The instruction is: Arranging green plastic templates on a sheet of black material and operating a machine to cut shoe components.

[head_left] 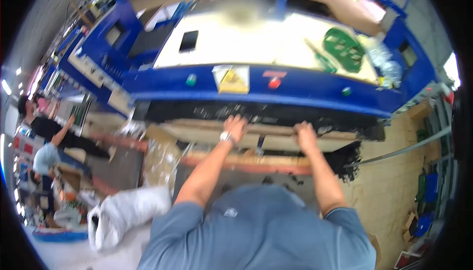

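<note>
A long black board [276, 115] with a worn, brown near edge runs along the front of a blue machine [305, 80]. My left hand [235, 128], with a light band on its wrist, is closed over the board's near edge, left of the middle. Farther right along the same edge, my right hand [306, 136] also grips it with curled fingers. The undersides of both hands are hidden. On the machine's front rail are a green button [191, 80], a red button [274, 83] and a yellow warning label [233, 81].
A black phone [188, 41] and green cut-out sheet pieces [343, 50] lie on the machine's bright white top, beside clear plastic [389, 68]. A white sack [130, 213] is at lower left. Two people [49, 137] work farther left. A grey strap [404, 149] crosses at right.
</note>
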### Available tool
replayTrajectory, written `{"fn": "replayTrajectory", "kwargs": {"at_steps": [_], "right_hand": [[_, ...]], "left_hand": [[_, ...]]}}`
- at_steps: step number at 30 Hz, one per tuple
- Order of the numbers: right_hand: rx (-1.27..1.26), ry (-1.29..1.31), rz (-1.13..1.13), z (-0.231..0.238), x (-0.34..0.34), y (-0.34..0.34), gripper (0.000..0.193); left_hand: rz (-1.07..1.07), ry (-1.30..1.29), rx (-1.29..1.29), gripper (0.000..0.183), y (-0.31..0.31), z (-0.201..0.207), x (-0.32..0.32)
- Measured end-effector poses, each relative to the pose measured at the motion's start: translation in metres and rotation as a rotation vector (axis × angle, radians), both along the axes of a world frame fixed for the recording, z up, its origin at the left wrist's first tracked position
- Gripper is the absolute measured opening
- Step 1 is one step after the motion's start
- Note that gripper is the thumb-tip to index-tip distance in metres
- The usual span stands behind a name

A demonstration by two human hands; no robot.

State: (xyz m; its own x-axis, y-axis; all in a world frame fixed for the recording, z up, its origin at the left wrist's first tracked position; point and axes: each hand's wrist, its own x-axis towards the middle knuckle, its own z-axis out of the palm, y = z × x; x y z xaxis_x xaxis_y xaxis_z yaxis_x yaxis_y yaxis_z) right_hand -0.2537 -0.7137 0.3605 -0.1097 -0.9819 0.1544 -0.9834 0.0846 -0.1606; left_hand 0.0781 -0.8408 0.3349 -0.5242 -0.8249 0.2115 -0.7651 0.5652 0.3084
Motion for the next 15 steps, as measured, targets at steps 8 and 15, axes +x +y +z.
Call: {"fn": "replayTrajectory", "kwargs": {"at_steps": [8, 15], "right_hand": [[-0.028, -0.080, -0.071, 0.007, 0.019, 0.006, 0.034], [0.021, -0.049, -0.046, 0.010, 0.023, 0.011, 0.034]], "left_hand": [[0.011, -0.062, 0.092, 0.036, 0.006, 0.017, 0.000], [-0.027, -0.084, 0.095, 0.034, 0.012, 0.015, 0.010]]}}
